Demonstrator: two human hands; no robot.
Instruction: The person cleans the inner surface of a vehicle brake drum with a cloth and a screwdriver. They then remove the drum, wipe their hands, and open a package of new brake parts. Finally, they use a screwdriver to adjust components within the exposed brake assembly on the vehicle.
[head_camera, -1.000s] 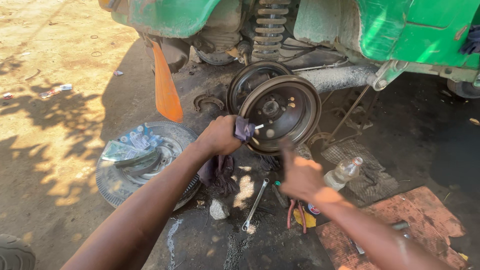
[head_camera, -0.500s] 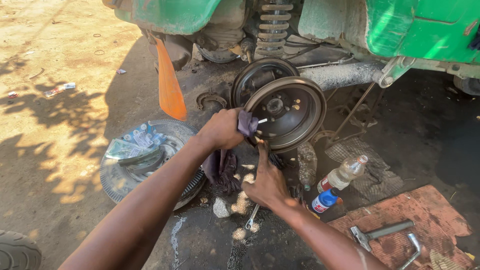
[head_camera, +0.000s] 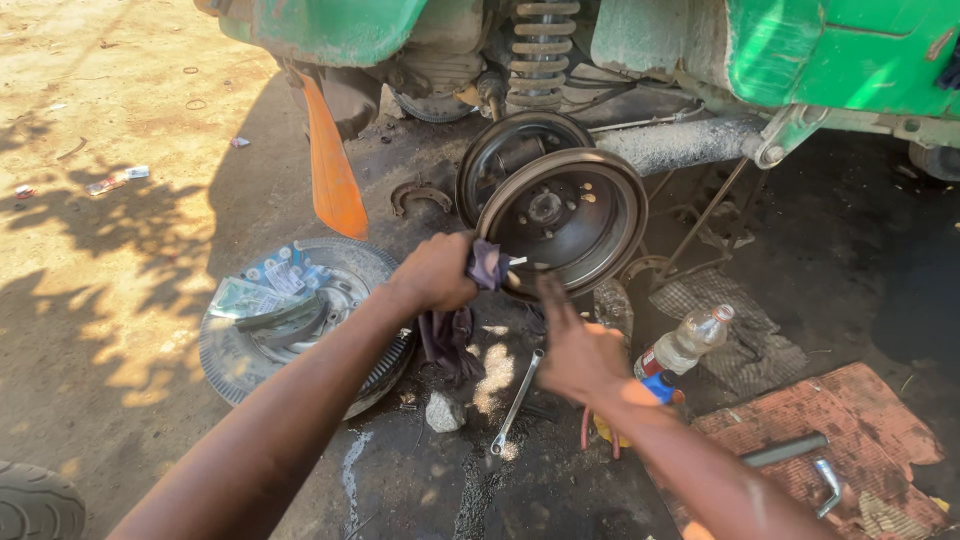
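The left hand (head_camera: 437, 272) is clenched around a dark purple cloth (head_camera: 470, 300), and the cloth hangs down below the fist. The cloth is just beside the lower rim of the black brake drum (head_camera: 565, 215), which leans against the green vehicle (head_camera: 800, 50). The right hand (head_camera: 578, 350) holds nothing; its fingers (head_camera: 548, 298) are released and point up to the drum's rim. A wrench (head_camera: 512, 405) lies on the oily ground between the arms, near a plastic bottle (head_camera: 690, 340).
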